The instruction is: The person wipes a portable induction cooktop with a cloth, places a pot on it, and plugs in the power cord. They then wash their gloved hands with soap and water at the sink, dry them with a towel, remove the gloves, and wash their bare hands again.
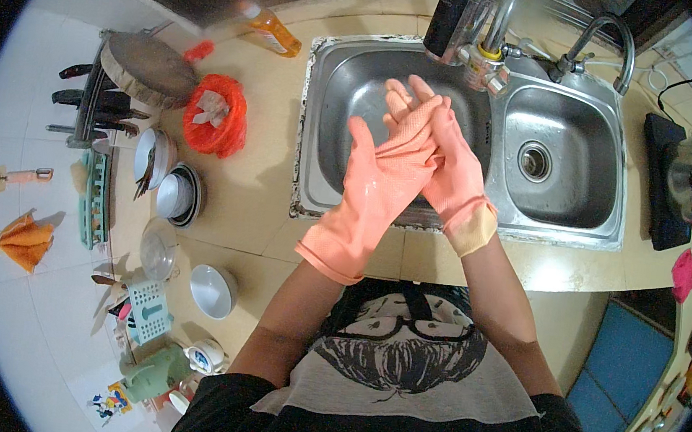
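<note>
Both my hands wear salmon-pink rubber gloves and meet above the large basin (340, 152) of a steel double sink. My left hand (385, 169) has its thumb standing apart, and wet spots shine on the glove. The material of the left rubber glove (415, 128) is creased and drawn towards my right hand (455, 170). My right thumb presses on the finger part of that glove. Several gloved fingertips show beyond it; overlap hides which hand some belong to. The right glove's cuff (476, 231) is turned back, showing a pale yellow lining.
A faucet with a black-and-chrome unit (458, 25) overhangs the large basin; a curved tap (603, 28) stands by the small basin (554, 193). Left are an orange liquid bottle (276, 35), red bag-lined bin (215, 133), stacked bowls (177, 195), white bowl (211, 292) and knife rack (89, 100). A pot (691, 179) stands right.
</note>
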The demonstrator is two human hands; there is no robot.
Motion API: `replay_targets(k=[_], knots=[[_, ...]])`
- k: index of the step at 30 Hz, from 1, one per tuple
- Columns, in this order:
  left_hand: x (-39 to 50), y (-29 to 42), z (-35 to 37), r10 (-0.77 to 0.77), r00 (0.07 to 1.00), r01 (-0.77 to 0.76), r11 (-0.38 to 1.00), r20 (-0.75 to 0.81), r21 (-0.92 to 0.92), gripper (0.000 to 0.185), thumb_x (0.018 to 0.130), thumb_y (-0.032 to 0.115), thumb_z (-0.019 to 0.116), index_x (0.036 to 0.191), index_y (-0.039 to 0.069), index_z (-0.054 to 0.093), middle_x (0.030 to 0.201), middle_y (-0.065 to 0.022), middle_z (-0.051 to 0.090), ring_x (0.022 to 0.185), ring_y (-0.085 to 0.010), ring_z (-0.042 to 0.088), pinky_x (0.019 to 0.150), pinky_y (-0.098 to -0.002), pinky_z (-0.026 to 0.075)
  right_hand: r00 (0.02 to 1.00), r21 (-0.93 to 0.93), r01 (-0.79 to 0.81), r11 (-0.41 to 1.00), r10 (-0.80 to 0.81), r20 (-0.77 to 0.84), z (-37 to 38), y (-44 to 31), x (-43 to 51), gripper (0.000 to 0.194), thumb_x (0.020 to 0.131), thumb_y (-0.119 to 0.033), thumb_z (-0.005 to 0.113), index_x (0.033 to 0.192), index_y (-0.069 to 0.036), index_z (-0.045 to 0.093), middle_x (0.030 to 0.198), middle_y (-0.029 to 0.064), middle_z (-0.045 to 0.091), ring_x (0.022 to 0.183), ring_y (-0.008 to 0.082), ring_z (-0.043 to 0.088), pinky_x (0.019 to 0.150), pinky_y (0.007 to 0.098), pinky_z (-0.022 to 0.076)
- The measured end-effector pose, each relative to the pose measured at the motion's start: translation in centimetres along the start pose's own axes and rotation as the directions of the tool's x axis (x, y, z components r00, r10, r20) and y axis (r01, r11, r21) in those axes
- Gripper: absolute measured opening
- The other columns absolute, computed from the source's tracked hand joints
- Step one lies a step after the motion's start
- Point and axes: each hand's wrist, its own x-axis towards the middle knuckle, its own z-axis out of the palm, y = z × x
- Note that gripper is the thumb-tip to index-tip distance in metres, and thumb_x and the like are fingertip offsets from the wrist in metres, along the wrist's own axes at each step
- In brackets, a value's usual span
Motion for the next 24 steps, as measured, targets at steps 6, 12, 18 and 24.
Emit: replay_targets(k=[6, 12, 18, 24], knots=[[-0.5, -1.2, 0.7, -0.019, 0.999, 0.024, 0.989, -0.038, 0.144, 0.118, 0.085, 0.086, 0.037, 0.155, -0.008, 0.025, 0.164, -0.0136, 0.026, 0.15, -0.0269, 0.025, 0.125, -0.0398, 0.014, 0.986, -0.175, 0.0, 0.985, -0.028, -0.162, -0.6, 0.5, -0.5, 0.06, 0.105, -0.04, 0.05, 0.145, 0.004, 0.042, 0.129, 0.0243, 0.06, 0.114, 0.0298, 0.063, 0.102, 0.044, 0.0512], [-1.3, -1.0, 1.2, -0.012, 1.0, 0.013, 0.986, -0.005, 0.167, 0.117, 0.086, 0.085, 0.034, 0.155, -0.009, 0.026, 0.162, -0.0137, 0.03, 0.149, -0.0262, 0.027, 0.125, -0.038, 0.016, 0.983, 0.076, -0.066, 0.995, 0.078, -0.165, -0.9, 0.9, -0.5, 0.065, 0.105, -0.048, 0.047, 0.138, 0.008, 0.049, 0.122, 0.0248, 0.064, 0.112, 0.0294, 0.064, 0.101, 0.0433, 0.0515], [-1.6, -1.2, 0.9, 0.035, 0.994, -0.02, 0.988, -0.099, 0.152, 0.114, 0.087, 0.084, 0.035, 0.155, -0.007, 0.025, 0.159, -0.0139, 0.034, 0.147, -0.0263, 0.031, 0.125, -0.0394, 0.017, 0.991, -0.176, 0.018, 0.984, -0.041, -0.13, -0.2, 1.3, -1.3, 0.07, 0.101, -0.046, 0.058, 0.142, 0.009, 0.042, 0.127, 0.02, 0.061, 0.11, 0.0256, 0.063, 0.099, 0.0413, 0.0519], [-1.7, -0.8, 1.2, -0.038, 0.999, 0.037, 0.996, 0.004, 0.077, 0.121, 0.081, 0.085, 0.045, 0.158, -0.005, 0.019, 0.167, -0.0134, 0.019, 0.153, -0.0286, 0.02, 0.126, -0.0419, 0.016, 0.976, 0.207, -0.211, 0.955, 0.216, 0.002, -0.8, -0.1, -0.9, 0.086, 0.099, -0.068, 0.038, 0.147, 0.004, 0.039, 0.131, 0.0166, 0.058, 0.118, 0.0289, 0.059, 0.106, 0.0418, 0.0474]])
